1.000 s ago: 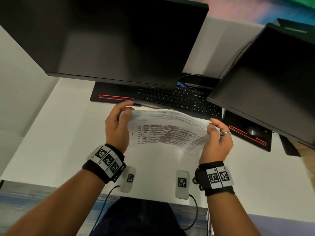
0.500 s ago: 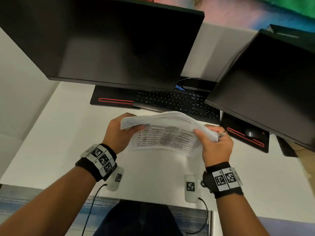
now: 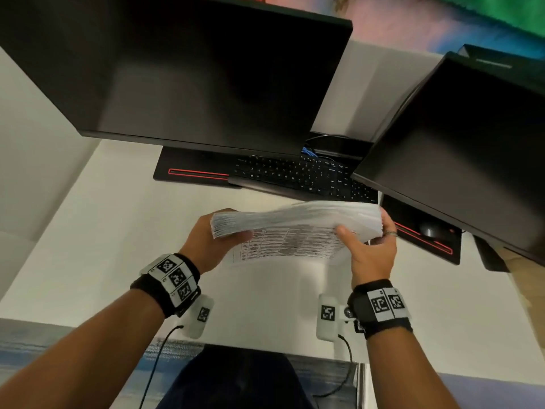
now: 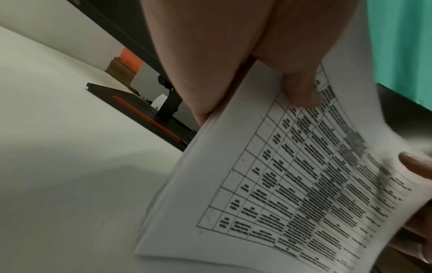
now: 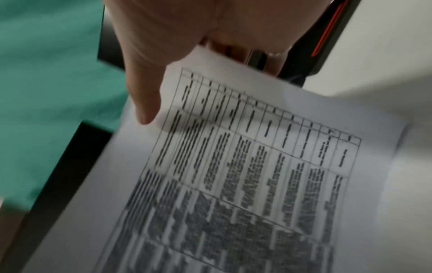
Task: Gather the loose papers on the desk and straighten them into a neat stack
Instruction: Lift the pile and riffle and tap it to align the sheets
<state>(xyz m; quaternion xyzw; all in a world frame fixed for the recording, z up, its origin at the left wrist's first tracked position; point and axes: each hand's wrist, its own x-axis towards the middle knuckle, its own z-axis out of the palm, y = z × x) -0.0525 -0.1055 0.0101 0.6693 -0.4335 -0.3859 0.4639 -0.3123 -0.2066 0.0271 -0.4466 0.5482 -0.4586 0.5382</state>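
Above the desk (image 3: 88,246), the papers (image 3: 295,228) span both grips — left hand (image 3: 206,240) clasps one end; right hand (image 3: 371,249) the other.

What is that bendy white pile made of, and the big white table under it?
The pile looks like thin printed paper: it bends between both hands, and its edge shows many sheets. The table has a smooth, matte white top, maybe laminate or painted board; I can't tell which.
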